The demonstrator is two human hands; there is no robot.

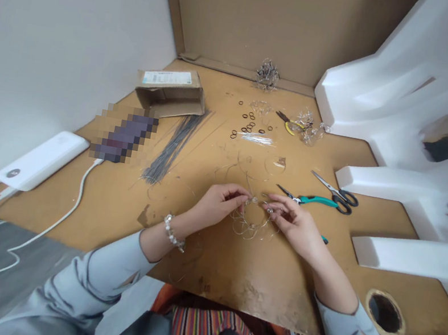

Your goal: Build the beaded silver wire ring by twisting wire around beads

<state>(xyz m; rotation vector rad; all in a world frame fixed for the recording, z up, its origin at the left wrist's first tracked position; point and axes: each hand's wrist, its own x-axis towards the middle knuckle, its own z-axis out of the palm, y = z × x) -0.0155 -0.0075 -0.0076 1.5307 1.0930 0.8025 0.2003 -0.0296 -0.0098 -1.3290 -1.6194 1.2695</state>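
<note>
My left hand (217,207) and my right hand (292,220) meet above the wooden work board (207,263). Their fingertips pinch a loop of thin clear wire with small beads (249,224), which hangs just over the board. Close to my right hand lie teal-handled pliers (317,201) and black-handled scissors (336,190). Beyond my hands are small black rings (249,123), yellow-handled pliers (288,123), and a bundle of grey wires (173,147) further left. A beaded bracelet (173,232) circles my left wrist.
A wire-and-bead cluster (267,75) stands at the board's far edge. A cardboard box (171,92), a pixelated object (125,136) and a white power bank (41,159) with cable lie left. White foam packing (412,108) walls the right, and a round hole (384,312) pierces the board.
</note>
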